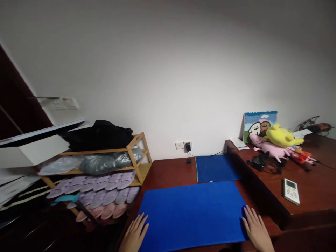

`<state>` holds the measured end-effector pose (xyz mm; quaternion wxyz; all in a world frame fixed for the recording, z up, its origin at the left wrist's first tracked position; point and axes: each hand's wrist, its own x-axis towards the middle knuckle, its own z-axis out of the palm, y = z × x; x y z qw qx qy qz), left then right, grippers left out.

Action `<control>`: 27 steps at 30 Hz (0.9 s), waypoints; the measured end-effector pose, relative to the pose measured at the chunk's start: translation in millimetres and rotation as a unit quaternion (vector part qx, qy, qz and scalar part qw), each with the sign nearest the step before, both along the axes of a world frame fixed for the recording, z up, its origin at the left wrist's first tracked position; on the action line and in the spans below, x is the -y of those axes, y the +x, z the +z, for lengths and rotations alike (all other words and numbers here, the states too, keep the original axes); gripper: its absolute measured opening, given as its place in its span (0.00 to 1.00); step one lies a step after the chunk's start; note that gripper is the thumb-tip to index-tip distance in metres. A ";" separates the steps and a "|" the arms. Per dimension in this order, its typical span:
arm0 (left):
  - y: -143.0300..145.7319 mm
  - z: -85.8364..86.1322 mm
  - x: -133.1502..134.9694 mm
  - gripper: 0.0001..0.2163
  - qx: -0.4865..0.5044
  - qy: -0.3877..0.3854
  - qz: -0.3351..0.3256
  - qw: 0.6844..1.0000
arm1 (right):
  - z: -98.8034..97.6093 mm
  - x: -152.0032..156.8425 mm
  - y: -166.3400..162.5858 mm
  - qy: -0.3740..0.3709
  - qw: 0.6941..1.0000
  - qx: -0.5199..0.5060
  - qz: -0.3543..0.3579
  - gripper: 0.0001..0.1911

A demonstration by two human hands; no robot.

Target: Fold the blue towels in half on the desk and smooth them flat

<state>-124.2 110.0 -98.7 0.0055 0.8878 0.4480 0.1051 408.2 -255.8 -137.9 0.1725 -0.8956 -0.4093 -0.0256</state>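
A bright blue cloth point(193, 215) lies spread flat on the dark red wooden desk point(166, 172). Over its left edge rests my left hand point(135, 232), palm down with the fingers stretched out. At the opposite edge, my right hand point(256, 225) lies flat too, its fingertips touching or just beside the cloth's right side. Neither hand grips anything. Behind the cloth, near the wall, is a second, darker blue cloth point(217, 168) with a green edge on its left.
On the raised surface at right are a white remote control point(291, 191), a pink plush pig point(270, 148), a yellow plush toy point(282, 135), black cables point(266, 164) and a picture point(258, 122). A wooden rack point(141, 157) with several slippers point(105, 182) stands left. A black plug point(188, 147) sits in the wall socket.
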 end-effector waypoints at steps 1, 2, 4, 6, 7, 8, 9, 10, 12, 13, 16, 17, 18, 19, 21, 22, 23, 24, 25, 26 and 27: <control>9.6 5.3 -4.0 0.25 0.009 0.009 -0.004 1.000 | 12.6 -18.8 -11.1 0.003 1.000 -0.001 0.003 0.37; 20.6 10.2 -8.6 0.25 0.015 0.016 -0.008 1.000 | 26.5 -40.4 -23.8 0.006 1.000 -0.009 0.019 0.37; 45.6 17.6 -20.3 0.25 0.019 0.020 -0.011 1.000 | 54.7 -90.4 -53.5 0.005 0.996 -0.036 0.079 0.36; 70.1 20.4 -35.4 0.26 0.014 0.015 -0.006 1.000 | 76.8 -143.4 -85.4 -0.002 0.989 -0.062 0.137 0.34; 80.5 19.9 -43.8 0.27 0.009 0.010 -0.003 1.000 | 83.6 -168.3 -100.1 -0.010 0.983 -0.073 0.168 0.33; 89.2 18.2 -52.5 0.27 0.003 0.007 0.001 1.000 | 87.0 -190.5 -112.5 -0.021 0.977 -0.082 0.193 0.33; 95.7 15.3 -61.1 0.27 -0.004 0.005 0.007 1.000 | 87.1 -209.1 -121.7 -0.033 0.973 -0.090 0.211 0.33; 100.1 11.6 -69.4 0.28 -0.011 0.003 0.014 1.000 | 84.3 -223.5 -126.6 -0.045 0.970 -0.095 0.221 0.33; 103.3 2.5 -83.3 0.28 -0.018 0.003 0.024 1.000 | 72.2 -237.7 -121.8 -0.060 0.970 -0.096 0.215 0.34; 102.8 -2.1 -88.4 0.28 -0.017 0.006 0.025 1.000 | 64.5 -237.3 -111.5 -0.065 0.973 -0.091 0.202 0.34; 99.1 -11.7 -95.7 0.28 -0.002 0.020 0.018 1.000 | 41.3 -210.7 -54.4 -0.090 0.986 -0.059 0.127 0.35; 98.3 -12.9 -95.8 0.28 0.001 0.025 0.016 1.000 | 34.6 -196.0 -29.5 -0.104 0.990 -0.046 0.089 0.35; 98.0 -13.0 -95.3 0.28 0.003 0.027 0.015 0.999 | 28.5 -180.1 -3.7 -0.117 0.991 -0.035 0.050 0.36; 98.2 -12.3 -94.4 0.28 0.003 0.028 0.016 0.999 | 23.0 -164.1 21.4 -0.130 0.991 -0.028 0.011 0.37; 99.3 -9.9 -92.6 0.28 0.001 0.027 0.016 1.000 | 13.8 -136.1 64.8 -0.142 0.989 -0.024 -0.039 0.38; 100.0 -8.7 -92.0 0.28 0.001 0.026 0.017 1.000 | 10.1 -125.4 81.0 -0.143 0.988 -0.024 -0.046 0.38; 100.7 -7.9 -91.6 0.28 0.001 0.026 0.017 1.000 | 7.1 -117.5 92.9 -0.142 0.989 -0.025 -0.045 0.39; 101.2 -7.5 -91.5 0.28 0.001 0.026 0.016 1.000 | 5.0 -112.3 100.7 -0.140 0.989 -0.027 -0.039 0.39; 101.6 -7.6 -91.7 0.28 0.002 0.026 0.016 1.000 | 3.8 -109.4 104.8 -0.139 0.989 -0.028 -0.032 0.39; 101.7 -7.9 -92.1 0.28 0.002 0.026 0.015 1.000 | 3.6 -108.4 106.0 -0.137 0.990 -0.030 -0.028 0.39; 101.8 -8.5 -92.6 0.27 0.000 0.026 0.015 1.000 | 4.2 -108.6 105.3 -0.137 0.990 -0.033 -0.027 0.39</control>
